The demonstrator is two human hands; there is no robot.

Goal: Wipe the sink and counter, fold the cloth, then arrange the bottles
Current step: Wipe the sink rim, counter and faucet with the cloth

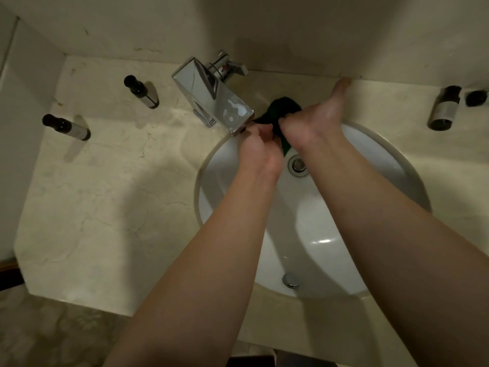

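A dark green cloth (283,108) is bunched at the back rim of the white oval sink (370,154), just right of the chrome tap spout (211,96). My left hand (260,147) grips the cloth's near edge. My right hand (315,120) pinches it from the right, with one finger stretched out toward the back wall. Two dark bottles (141,91) (66,127) stand on the marble counter (105,194) at the left. Another dark bottle (444,108) stands at the far right with a small dark one (476,98) beside it.
The tap's handle (227,66) sticks up behind the spout against the beige wall. The drain (298,165) and an overflow cap (290,279) sit in the basin. The counter's cut left corner drops to the floor (53,335).
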